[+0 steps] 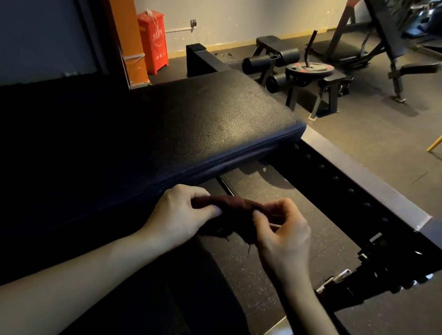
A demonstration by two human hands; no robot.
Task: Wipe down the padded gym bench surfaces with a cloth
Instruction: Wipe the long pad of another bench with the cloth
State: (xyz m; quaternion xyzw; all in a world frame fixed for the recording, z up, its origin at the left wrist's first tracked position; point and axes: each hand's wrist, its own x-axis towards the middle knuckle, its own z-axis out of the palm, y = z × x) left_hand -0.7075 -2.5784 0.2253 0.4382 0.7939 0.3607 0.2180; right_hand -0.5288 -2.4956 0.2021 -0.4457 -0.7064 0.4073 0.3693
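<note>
Dark maroon cloth, bunched and largely hidden by fingers, is held just off the near edge of the black padded bench. Its lower part merges with shadow. Left hand pinches one end, fingers curled; right hand pinches the other. Bench's left portion is lost in darkness. Steel frame lies alongside.

Bench pad pebbled black vinyl; cloth dark, frayed.
</note>
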